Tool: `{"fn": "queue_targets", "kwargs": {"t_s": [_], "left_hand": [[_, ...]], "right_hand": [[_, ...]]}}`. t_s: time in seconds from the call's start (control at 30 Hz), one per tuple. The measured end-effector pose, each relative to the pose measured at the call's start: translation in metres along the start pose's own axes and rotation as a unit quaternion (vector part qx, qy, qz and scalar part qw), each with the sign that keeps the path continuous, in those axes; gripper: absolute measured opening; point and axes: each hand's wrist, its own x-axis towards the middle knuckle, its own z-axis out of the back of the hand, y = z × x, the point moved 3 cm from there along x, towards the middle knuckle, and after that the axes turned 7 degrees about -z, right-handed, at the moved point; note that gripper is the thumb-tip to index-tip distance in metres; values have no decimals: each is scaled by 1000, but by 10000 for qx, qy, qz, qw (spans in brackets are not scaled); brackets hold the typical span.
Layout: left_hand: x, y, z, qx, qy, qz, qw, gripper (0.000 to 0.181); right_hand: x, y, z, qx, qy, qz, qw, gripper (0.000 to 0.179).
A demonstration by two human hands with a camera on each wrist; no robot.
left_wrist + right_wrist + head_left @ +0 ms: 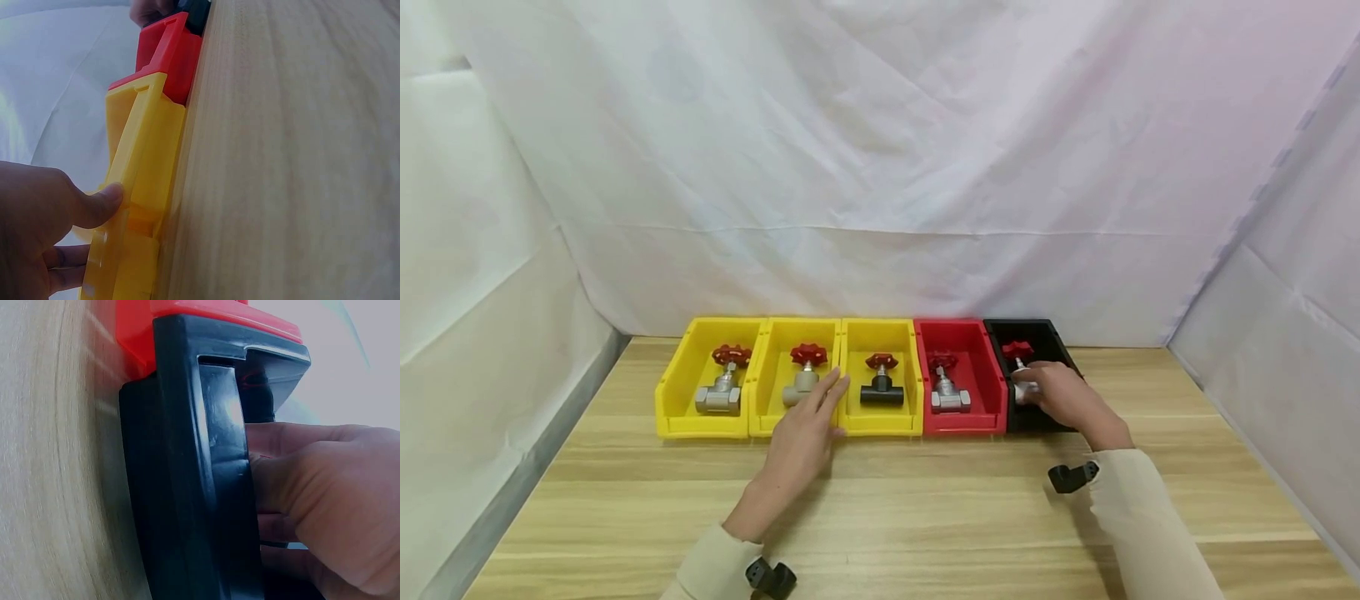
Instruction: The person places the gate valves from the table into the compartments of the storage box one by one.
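Note:
My right hand (1060, 396) reaches into the black bin (178, 487) at the right end and grips the silver body of a valve with a red handwheel (1018, 350). In the right wrist view the fingers go behind the bin's front wall, so the valve is hidden there. My left hand (803, 433) rests on the front edge where the second and third yellow bins meet, fingers fairly straight. In the left wrist view its thumb (107, 199) touches the yellow rim. Just beyond these fingertips lies a beige valve (803, 382) with a red handwheel.
The leftmost yellow bin (672, 392) holds a metal valve (721, 392); the third yellow bin (883, 425) holds a black one (882, 388). Another metal valve (950, 393) lies in the red bin (966, 423). White sheeting (880, 183) hangs behind the wooden table (925, 517).

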Motion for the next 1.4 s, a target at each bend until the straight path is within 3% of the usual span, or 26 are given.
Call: {"fn": "queue_targets", "kwargs": {"t_s": [0.7, 1.0, 1.13, 1.23, 1.4], "left_hand": [[0, 0, -3, -47, 97, -8, 9999, 73], [10, 8, -9, -163, -68, 24, 9998, 74], [15, 10, -15, -362, 24, 81, 9993, 75], [16, 11, -14, -374, 209, 179, 9989, 77], [15, 17, 8, -175, 254, 87, 9995, 78]], "right_hand": [[-3, -1, -6, 19, 164, -296, 9994, 24], [3, 6, 2, -210, 354, -436, 9982, 27], [-5, 11, 13, -394, 227, -347, 9984, 31], [-12, 20, 23, -469, 62, -59, 9989, 36], [-25, 39, 42, -408, -406, 82, 9983, 43]]}}
